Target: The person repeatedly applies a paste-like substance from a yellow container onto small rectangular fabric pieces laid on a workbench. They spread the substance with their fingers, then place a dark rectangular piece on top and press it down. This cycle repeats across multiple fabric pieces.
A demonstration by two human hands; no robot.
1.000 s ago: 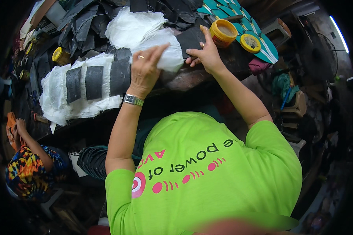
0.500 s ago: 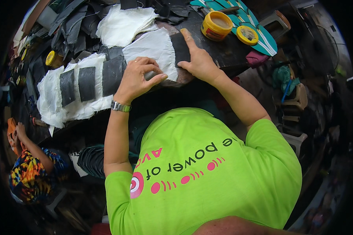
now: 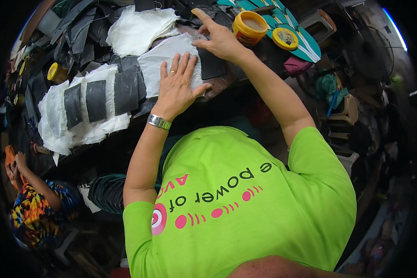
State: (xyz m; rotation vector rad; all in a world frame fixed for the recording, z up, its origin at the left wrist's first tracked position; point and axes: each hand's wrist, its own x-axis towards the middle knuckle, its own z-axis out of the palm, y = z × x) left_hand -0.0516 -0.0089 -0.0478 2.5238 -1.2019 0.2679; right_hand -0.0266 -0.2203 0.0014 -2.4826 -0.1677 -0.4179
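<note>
My left hand (image 3: 180,88) lies flat with spread fingers on a white cloth piece (image 3: 155,60). Its thumb reaches toward the near edge of a black rectangular piece (image 3: 212,65), which sits partly beside or under the cloth. Above the cloth's far right corner is my right hand (image 3: 221,42), empty, index finger and thumb extended, other fingers curled. Tan paste appears to coat that index fingertip. Close by on the right stands an open yellow jar (image 3: 250,28) of tan paste. Left of my hands, black rectangles (image 3: 96,101) alternate with overlapping white cloths (image 3: 55,113).
A stack of white cloth (image 3: 141,30) and heaped black scraps (image 3: 81,34) lie farther back. The yellow lid (image 3: 285,39) rests by teal sheets (image 3: 309,44) with white strips. Another person (image 3: 39,208) works at lower left. Plastic stools (image 3: 345,111) stand right of the table.
My left hand has gone from hovering with bent fingers to lying flat on the cloth. My right hand has left the black piece and moved up and left. The view shifted slightly.
</note>
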